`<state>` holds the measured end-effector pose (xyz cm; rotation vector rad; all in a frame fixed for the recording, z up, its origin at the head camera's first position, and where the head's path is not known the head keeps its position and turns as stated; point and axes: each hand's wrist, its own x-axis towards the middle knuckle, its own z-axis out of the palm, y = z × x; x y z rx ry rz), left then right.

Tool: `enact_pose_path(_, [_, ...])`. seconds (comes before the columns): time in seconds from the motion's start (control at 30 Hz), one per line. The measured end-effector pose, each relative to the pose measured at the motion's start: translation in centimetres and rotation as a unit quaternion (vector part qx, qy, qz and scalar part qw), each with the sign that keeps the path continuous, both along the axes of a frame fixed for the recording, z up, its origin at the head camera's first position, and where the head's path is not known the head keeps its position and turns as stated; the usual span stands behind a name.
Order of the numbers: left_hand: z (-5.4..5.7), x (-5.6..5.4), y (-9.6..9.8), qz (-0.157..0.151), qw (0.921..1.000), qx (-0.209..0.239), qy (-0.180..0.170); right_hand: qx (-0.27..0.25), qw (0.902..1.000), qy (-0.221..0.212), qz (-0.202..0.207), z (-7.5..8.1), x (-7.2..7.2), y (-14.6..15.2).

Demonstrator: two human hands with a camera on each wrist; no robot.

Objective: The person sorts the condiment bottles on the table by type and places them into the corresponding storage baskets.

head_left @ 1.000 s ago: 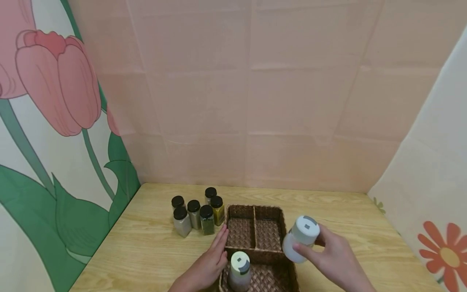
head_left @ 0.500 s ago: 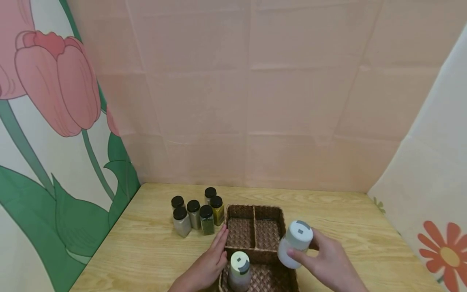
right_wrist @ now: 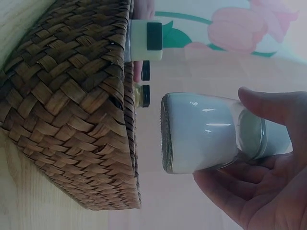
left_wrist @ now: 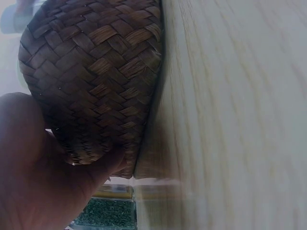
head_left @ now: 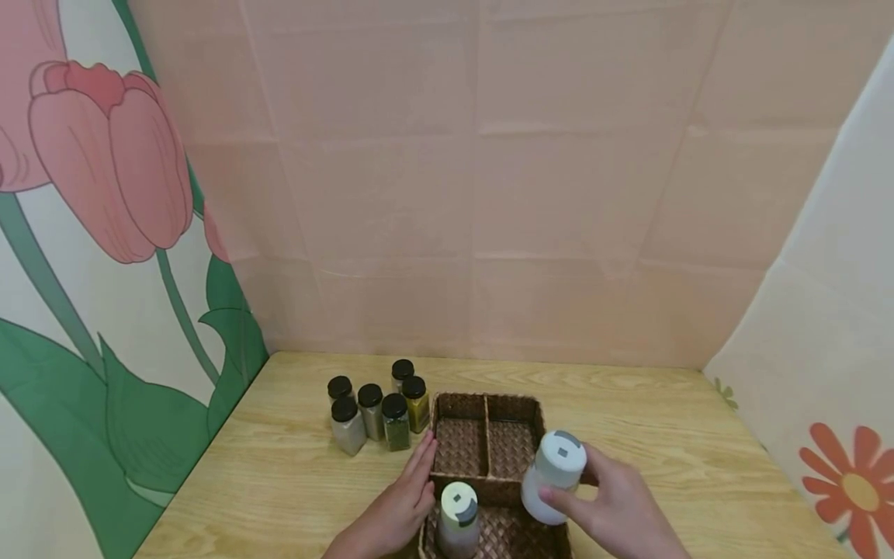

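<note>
Table [head_left: 705, 419]: pale yellow wood grain, streaked crosswise
Back wall [head_left: 475, 194]: dusty-pink sheeting, creased in a grid, rising from the table's far edge
Left panel [head_left: 122, 310]: white, printed with a large pink tulip [head_left: 112, 163] and green leaves [head_left: 143, 435], along the table's left edge
Right panel [head_left: 831, 310]: off-white, red-orange flower [head_left: 861, 491] low beside the table's right edge
Light: soft, even

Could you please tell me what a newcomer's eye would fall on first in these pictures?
Probably the big pink tulip printed on the left backdrop in the head view. Next might come the white-capped jar that the right hand holds by the right side of the woven basket. After that, perhaps the six black-capped jars standing on the table, left of the basket.
</note>
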<state>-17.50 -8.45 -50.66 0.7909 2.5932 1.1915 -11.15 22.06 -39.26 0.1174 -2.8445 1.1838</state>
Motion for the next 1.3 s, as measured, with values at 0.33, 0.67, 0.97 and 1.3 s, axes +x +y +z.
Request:
enact_pose_path(0.33, [-0.2,-0.1,0.0,-0.004,0.9999,0.006,-0.007,-0.012,0.9995,-0.028,0.007,-0.3,0.0,-0.7])
enact_pose_path(0.67, [0.0,0.0,0.0,-0.003,1.0000,0.004,-0.005,-0.008,0.9991,-0.039,0.014,-1.1,-0.1,-1.0])
enact_pose_path(0.97, [0.0,0.0,0.0,-0.003,1.0000,0.003,-0.003,-0.017,0.9983,-0.036,0.043,-1.8,-0.2,-1.4])
enact_pose_path(1.3, [0.0,0.0,0.0,-0.005,0.9999,-0.001,0.011,-0.029,0.9975,-0.025,0.060,-2.6,-0.1,-1.8])
